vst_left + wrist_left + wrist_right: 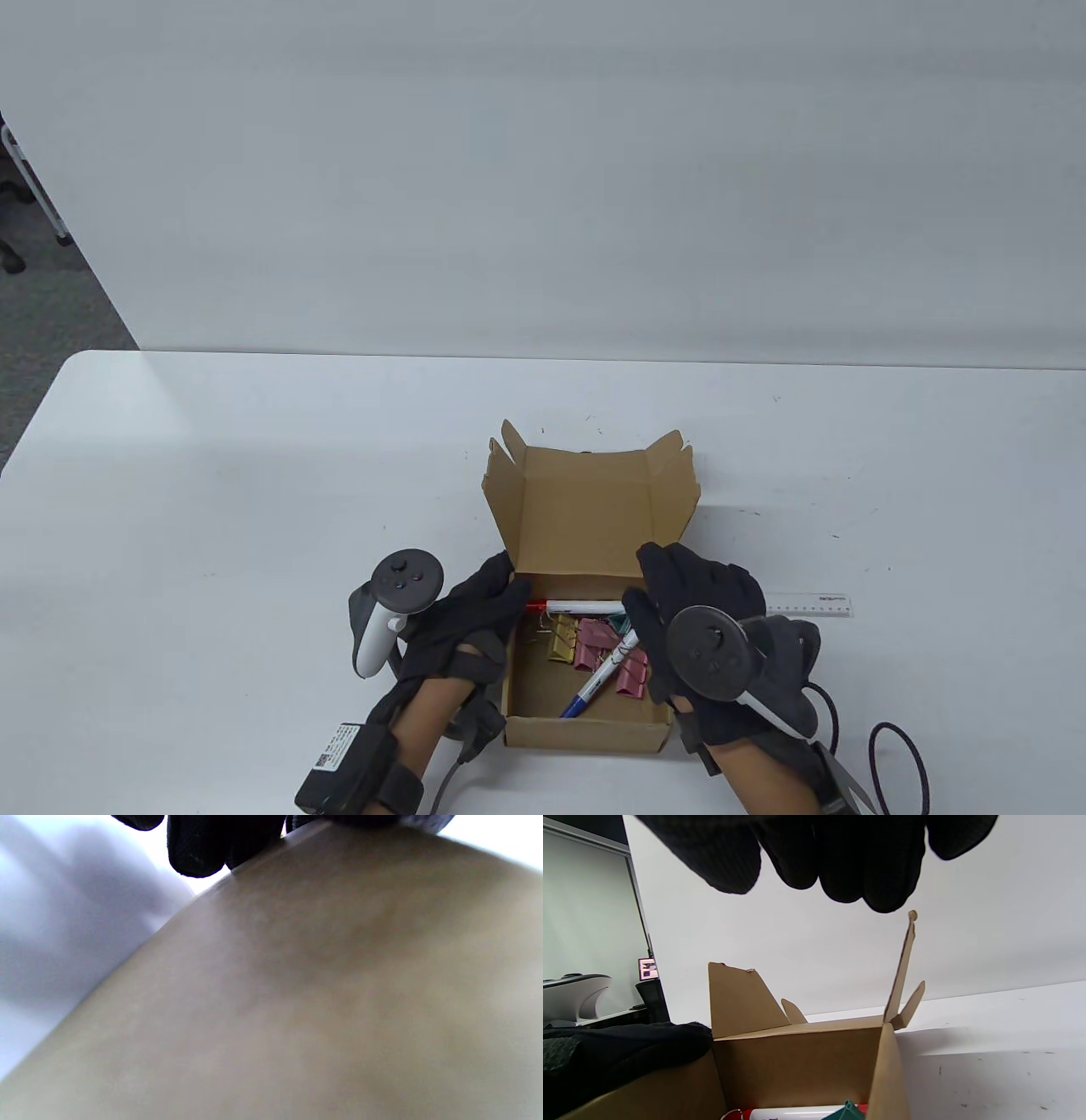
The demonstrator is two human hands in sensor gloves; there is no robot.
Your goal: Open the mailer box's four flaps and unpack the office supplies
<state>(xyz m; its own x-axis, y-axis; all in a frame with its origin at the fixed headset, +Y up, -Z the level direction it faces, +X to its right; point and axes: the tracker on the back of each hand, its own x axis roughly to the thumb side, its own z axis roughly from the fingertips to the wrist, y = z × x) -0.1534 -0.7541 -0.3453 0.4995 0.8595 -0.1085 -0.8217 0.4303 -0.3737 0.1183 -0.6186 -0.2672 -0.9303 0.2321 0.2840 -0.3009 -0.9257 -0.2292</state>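
Surface: white table (254,475) before a pale wall.
Left hand (475,624): fingers rest on the box's left wall, whether curled over it I cannot tell.
Mailer box (585,734): near the front edge, lid standing up, holding 2 pens (585,607) and binder clips (594,649).
Right hand (713,620): hovers over the right wall, fingers relaxed, holding nothing.
Ruler (810,605): flat on the table, right of the box.

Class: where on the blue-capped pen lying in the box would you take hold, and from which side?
Pinch the blue-capped pen at its white mid-barrel, coming from above. It lies slanted, upper end propped on the pink binder clips, so the barrel is raised and clear. The mailer box walls block any sideways grip.
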